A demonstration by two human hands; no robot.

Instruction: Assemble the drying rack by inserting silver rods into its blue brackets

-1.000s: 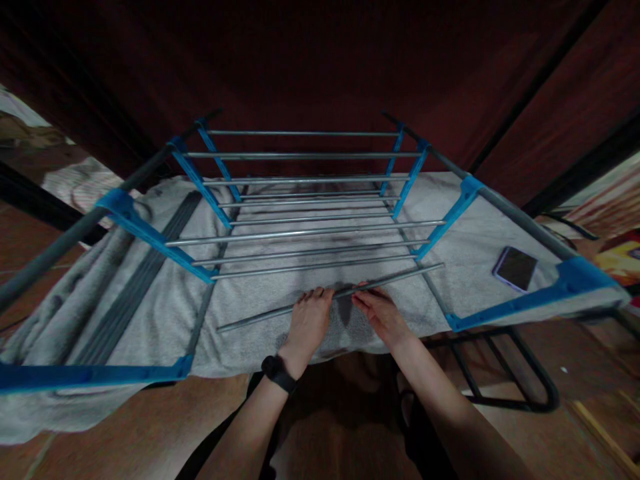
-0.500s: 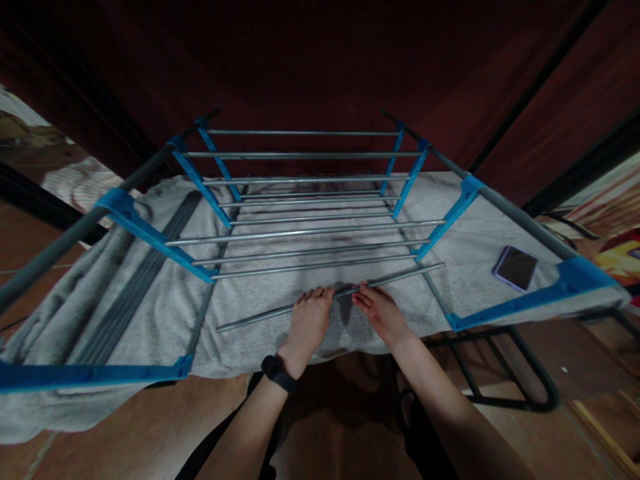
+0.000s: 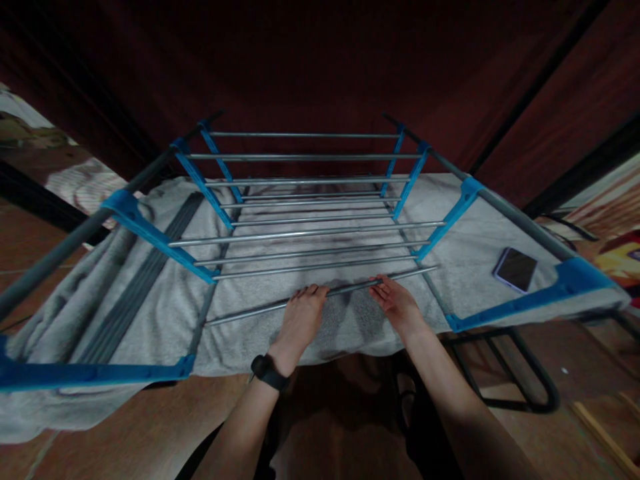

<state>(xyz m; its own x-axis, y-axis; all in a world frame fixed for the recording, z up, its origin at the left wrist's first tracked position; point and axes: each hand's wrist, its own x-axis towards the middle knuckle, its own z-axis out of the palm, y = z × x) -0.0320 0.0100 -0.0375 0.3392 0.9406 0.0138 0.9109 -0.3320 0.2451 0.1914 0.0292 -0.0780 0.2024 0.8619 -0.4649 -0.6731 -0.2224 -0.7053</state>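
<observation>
A loose grey metal rod [image 3: 350,288] runs slantwise across the near part of the rack, its right end higher in view. My left hand [image 3: 303,313] is closed over it left of the middle. My right hand [image 3: 393,301] pinches it further right with thumb and fingertips. Around it stands a rack frame of blue plastic brackets [image 3: 160,237] and thick grey side tubes [image 3: 525,223]. Several thin rods [image 3: 310,233] span the brackets behind my hands. The loose rod's left end lies near the frame's lower left tube [image 3: 203,317].
A grey blanket [image 3: 465,233] lies under the frame. Spare grey rods [image 3: 135,293] lie bundled on its left side, and a phone [image 3: 516,269] on its right. A dark metal chair frame [image 3: 520,373] stands below right. A dark red panel [image 3: 310,60] rises behind.
The rod has shifted slightly left. My left hand has moved a little left with it, while my right hand has slid to the right along the rod.
</observation>
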